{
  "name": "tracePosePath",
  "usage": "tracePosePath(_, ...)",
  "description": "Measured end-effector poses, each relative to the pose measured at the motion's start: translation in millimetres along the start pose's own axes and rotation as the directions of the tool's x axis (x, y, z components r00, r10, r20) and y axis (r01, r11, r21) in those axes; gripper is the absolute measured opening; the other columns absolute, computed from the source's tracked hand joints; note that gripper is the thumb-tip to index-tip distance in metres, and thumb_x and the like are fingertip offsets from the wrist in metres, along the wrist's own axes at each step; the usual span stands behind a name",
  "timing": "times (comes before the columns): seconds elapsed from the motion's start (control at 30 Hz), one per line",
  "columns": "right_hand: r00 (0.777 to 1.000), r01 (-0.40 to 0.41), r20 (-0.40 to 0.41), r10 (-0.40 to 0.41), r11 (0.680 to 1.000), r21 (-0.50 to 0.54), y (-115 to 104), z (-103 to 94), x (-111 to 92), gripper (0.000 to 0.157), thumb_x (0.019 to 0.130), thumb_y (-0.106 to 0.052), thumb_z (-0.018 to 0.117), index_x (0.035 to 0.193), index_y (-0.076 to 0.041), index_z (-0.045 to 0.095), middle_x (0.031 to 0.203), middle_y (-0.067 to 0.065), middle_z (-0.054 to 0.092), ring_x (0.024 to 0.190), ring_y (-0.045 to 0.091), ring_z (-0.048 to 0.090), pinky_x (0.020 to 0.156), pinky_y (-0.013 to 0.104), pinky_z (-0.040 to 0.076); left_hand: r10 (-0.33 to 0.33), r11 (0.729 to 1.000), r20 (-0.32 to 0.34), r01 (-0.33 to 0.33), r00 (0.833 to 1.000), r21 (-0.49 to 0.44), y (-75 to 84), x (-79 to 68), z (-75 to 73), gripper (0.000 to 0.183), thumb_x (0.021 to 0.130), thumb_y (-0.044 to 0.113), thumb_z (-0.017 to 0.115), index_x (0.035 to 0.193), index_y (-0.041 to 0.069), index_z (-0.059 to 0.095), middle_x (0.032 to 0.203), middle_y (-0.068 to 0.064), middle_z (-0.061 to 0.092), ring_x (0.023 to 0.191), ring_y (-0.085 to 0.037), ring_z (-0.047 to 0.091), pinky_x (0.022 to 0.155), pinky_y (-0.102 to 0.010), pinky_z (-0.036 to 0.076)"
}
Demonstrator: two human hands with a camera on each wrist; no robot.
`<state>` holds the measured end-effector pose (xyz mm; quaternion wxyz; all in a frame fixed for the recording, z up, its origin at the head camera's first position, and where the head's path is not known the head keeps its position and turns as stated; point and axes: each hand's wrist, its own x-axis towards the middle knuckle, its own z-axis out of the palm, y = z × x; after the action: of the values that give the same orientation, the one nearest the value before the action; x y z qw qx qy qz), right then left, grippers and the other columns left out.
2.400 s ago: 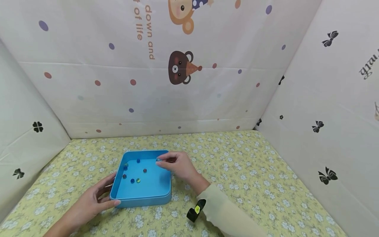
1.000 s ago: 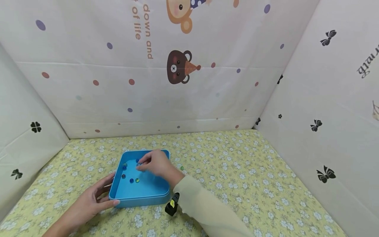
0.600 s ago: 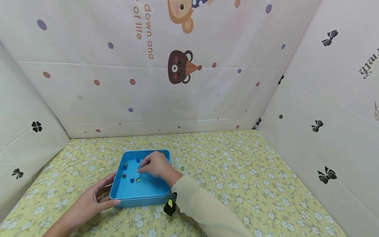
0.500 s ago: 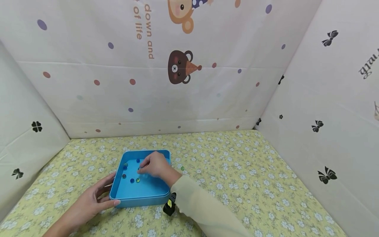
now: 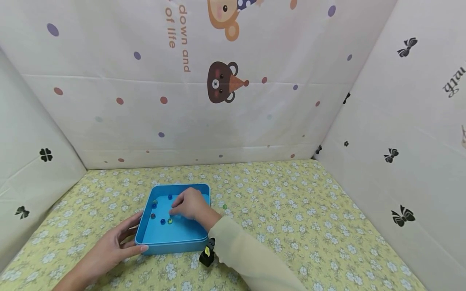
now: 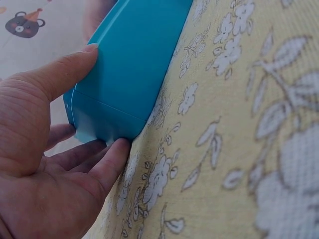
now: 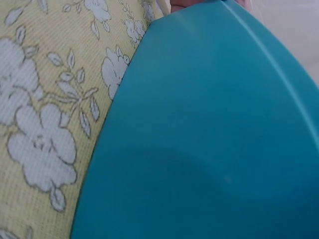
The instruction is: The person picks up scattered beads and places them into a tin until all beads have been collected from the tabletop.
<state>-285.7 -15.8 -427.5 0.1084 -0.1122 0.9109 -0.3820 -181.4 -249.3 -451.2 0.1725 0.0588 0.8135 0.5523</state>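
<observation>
A blue square tray (image 5: 174, 247) stands on the table with several glass marbles inside. My left hand (image 5: 115, 247) grips its near left corner, thumb on the front rim and fingers along the side; the left wrist view shows those fingers (image 6: 112, 162) against the tray wall. My right hand (image 5: 191, 205) reaches into the tray, thumb and forefinger close together near the floor. Whether a marble sits between them is hidden. Just nearer than these fingertips lie a yellow-green marble (image 5: 170, 221) and a blue marble (image 5: 162, 221). The tray's outer wall (image 7: 199, 124) fills the right wrist view.
A green marble (image 5: 224, 206) lies on the flowered cloth (image 5: 276, 210), right of the tray. Inside at the left are a reddish marble (image 5: 153, 216), a blue marble (image 5: 154, 206) and a greenish one; another blue marble (image 5: 170, 197) is near the back wall.
My right hand has moved left from the tray's right edge into its middle, then slightly nearer. A green marble now lies outside on the cloth. My left hand keeps its grip.
</observation>
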Motion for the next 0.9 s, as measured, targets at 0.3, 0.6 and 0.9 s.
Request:
tracePosePath(0.3, 0.994, 0.108, -0.013, -0.107, 0.985, 0.136, 5.0, -13.4, -4.1, 0.011, 0.091, -0.027, 0.082, 0.096, -0.018, 0.085, 0.09, -0.008, 0.076, 0.075, 0.001, 0.063, 0.056, 0.017, 0.057, -0.004, 1.0, -0.014, 0.004, 1.0, 0.019, 0.0, 1.1, 1.3, 0.102, 0.091, 0.035, 0.079, 0.167, 0.023, 0.011, 0.168, -0.026, 0.022, 0.152, -0.053, 0.026, 0.11, -0.015, 0.058)
tracePosePath(0.6, 0.977, 0.21, -0.027, -0.211, 0.945, 0.251, 19.3, -41.8, -11.3, 0.015, 0.093, -0.035, 0.079, 0.102, -0.024, 0.083, 0.095, -0.013, 0.073, 0.082, 0.005, 0.063, 0.061, 0.017, 0.058, -0.012, 0.999, -0.027, 0.013, 1.0, 0.035, 2.1, 0.3, 2.0, 0.106, 0.089, 0.037, 0.081, 0.167, 0.021, 0.011, 0.167, -0.026, 0.024, 0.151, -0.053, 0.028, 0.111, -0.016, 0.057)
tracePosePath(0.9, 0.98, 0.201, -0.092, -0.179, 0.869, 0.452, 47.6, -56.6, -14.0, 0.021, 0.092, -0.038, 0.08, 0.107, -0.024, 0.082, 0.11, -0.01, 0.075, 0.097, 0.015, 0.069, 0.084, 0.042, 0.07, -0.022, 0.999, -0.037, 0.023, 0.999, 0.026, 1.1, 0.7, 2.6, 0.105, 0.089, 0.035, 0.081, 0.167, 0.022, 0.012, 0.167, -0.026, 0.023, 0.151, -0.054, 0.027, 0.108, -0.018, 0.06)
